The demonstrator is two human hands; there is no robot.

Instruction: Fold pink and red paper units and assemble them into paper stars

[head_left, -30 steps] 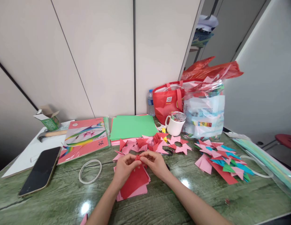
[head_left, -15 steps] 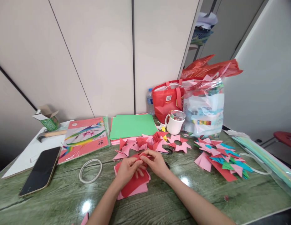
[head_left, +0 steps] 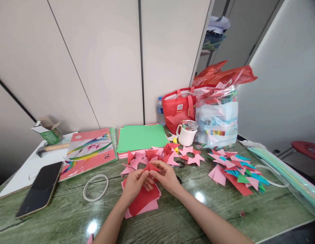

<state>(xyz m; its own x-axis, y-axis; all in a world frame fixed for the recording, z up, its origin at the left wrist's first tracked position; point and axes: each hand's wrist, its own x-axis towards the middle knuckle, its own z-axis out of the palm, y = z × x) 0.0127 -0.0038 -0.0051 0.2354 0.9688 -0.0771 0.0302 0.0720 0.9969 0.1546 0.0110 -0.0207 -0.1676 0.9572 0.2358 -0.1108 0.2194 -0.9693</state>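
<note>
Between my two hands is a small folded piece of red paper [head_left: 150, 167], with a pointed top. My left hand [head_left: 135, 183] pinches its lower left side, and my right hand [head_left: 165, 176] pinches the right side, thumbs close together. Fingers hide part of the folds. Below my hands lies a stack of red and pink paper sheets [head_left: 144, 200], red on top. Just beyond, folded pink and red paper stars [head_left: 162, 155] lie in a row. A pile of folded pink, red, blue and green pieces [head_left: 236, 167] is off to the right.
A white ring [head_left: 96, 188], a phone [head_left: 40, 189], a packet of coloured paper [head_left: 88, 152] and a hammer [head_left: 53, 147] lie left. Behind are green sheets [head_left: 142, 137], a white mug [head_left: 188, 134], a red bag [head_left: 178, 108] and a plastic bag [head_left: 217, 125].
The red paper now shows more clearly as a pointed shape above my fingertips. Both hands keep their pinch on it. The whole view has shifted slightly.
</note>
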